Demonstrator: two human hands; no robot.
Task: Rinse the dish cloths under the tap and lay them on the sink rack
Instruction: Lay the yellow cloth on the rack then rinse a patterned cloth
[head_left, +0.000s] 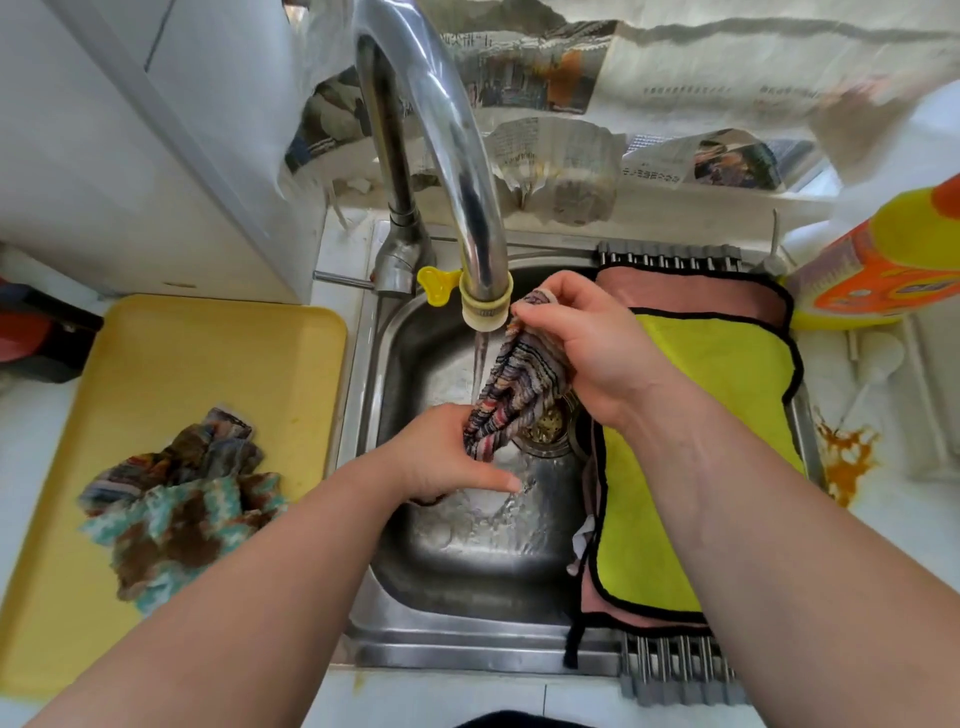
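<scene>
Head view: striped cloth, centre frame, is stretched under the tap stream. The right hand pinches its upper end and the left hand grips the lower, evidently so water runs its length. A yellow cloth lies on the sink rack, right of frame.

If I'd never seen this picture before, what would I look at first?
Probably the big shiny tap arching over the middle. Its water runs onto a striped cloth stretched between the left hand and right hand above the sink. Next come the bright yellow cloth lying on the rack at the right, and the crumpled cloths on the yellow tray at the left.
</scene>
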